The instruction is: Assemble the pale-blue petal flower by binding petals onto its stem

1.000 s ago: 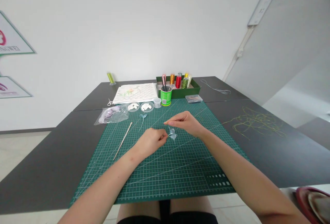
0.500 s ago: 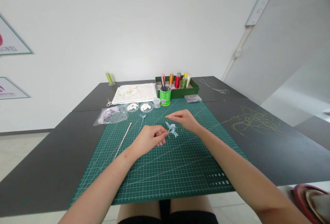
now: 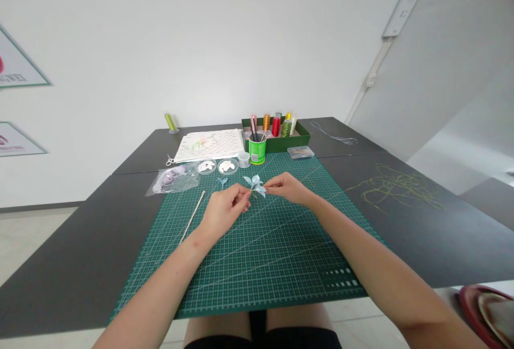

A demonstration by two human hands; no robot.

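Observation:
Over the middle of the green cutting mat [image 3: 257, 263], both hands meet at a small pale blue flower [image 3: 254, 183]. My left hand [image 3: 223, 211] is closed and pinches the flower's base from below. My right hand [image 3: 287, 187] is closed in a pinch at the flower's right side, apparently on a thin thread or wire too fine to make out. The petals point up and away from me. A second small blue piece [image 3: 222, 181] lies on the mat just beyond my left hand.
A long metal tool [image 3: 193, 215] lies left of my left hand. Behind stand two dishes of white pieces [image 3: 217, 166], a clear bag [image 3: 172, 179], a small jar [image 3: 243, 159], a green cup [image 3: 257, 149], a green tray of spools [image 3: 281, 134], printed sheets [image 3: 209, 144]. Yellow thread [image 3: 397, 188] sprawls right.
Both hands have moved away from me and slightly left with the flower. The flower has turned so its petals show above my fingers. My right hand has dropped from above it to its right side.

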